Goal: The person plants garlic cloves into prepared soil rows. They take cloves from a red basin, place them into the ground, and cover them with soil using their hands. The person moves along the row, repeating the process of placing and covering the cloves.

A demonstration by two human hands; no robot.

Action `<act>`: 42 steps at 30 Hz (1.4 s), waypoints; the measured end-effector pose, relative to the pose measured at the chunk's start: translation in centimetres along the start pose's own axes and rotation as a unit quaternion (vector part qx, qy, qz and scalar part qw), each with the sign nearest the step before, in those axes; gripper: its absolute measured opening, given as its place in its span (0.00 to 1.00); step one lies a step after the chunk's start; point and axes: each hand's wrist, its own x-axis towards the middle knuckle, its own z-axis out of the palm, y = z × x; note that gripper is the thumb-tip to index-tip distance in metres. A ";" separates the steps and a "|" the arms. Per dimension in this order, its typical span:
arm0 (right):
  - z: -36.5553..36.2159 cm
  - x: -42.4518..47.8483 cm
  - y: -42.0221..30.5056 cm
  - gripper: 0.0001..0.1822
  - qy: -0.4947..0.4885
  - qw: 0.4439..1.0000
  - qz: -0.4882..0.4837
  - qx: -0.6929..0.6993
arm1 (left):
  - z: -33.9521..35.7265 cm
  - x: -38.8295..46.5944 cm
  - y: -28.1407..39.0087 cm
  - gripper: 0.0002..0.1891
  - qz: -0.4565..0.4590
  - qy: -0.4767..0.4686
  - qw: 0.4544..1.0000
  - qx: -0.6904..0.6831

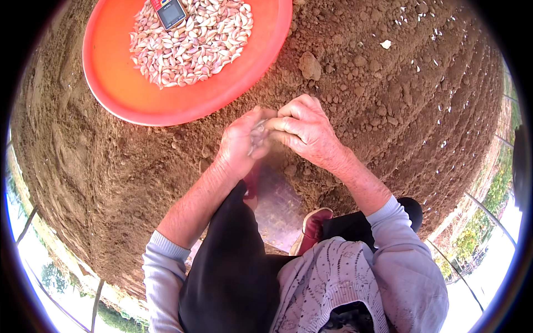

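Note:
My left hand (240, 139) is cupped around several garlic cloves (258, 134), which look blurred. The fingertips of my right hand (306, 127) meet the cloves at the edge of the left palm; whether they pinch one is hidden. Both hands are above the soil, just below the rim of a wide orange-red plastic basin (175, 118). A large heap of garlic cloves (187, 54) lies in the basin, with a mobile phone (170, 14) on top of it.
Brown, cloddy soil (145, 175) surrounds the basin. A large clod (310, 65) lies right of it. White cloves (443, 143) lie scattered in furrows at the right. Red shoes (317, 227) are below my hands, beside a greyish flat surface (277, 204). Thin curved poles stand at the outer edges.

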 end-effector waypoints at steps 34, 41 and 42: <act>-3.4 13.9 17.7 0.08 -0.025 0.902 0.242 -0.357 | -3.6 -1.9 0.1 0.13 0.020 0.020 0.999 0.046; -1.1 14.6 18.8 0.11 0.011 0.854 0.246 -0.459 | -3.7 -1.4 0.8 0.20 0.018 -0.084 0.995 -0.058; -1.1 14.2 19.5 0.11 0.032 0.850 0.232 -0.473 | -3.2 -1.0 0.7 0.22 0.016 -0.083 0.993 -0.080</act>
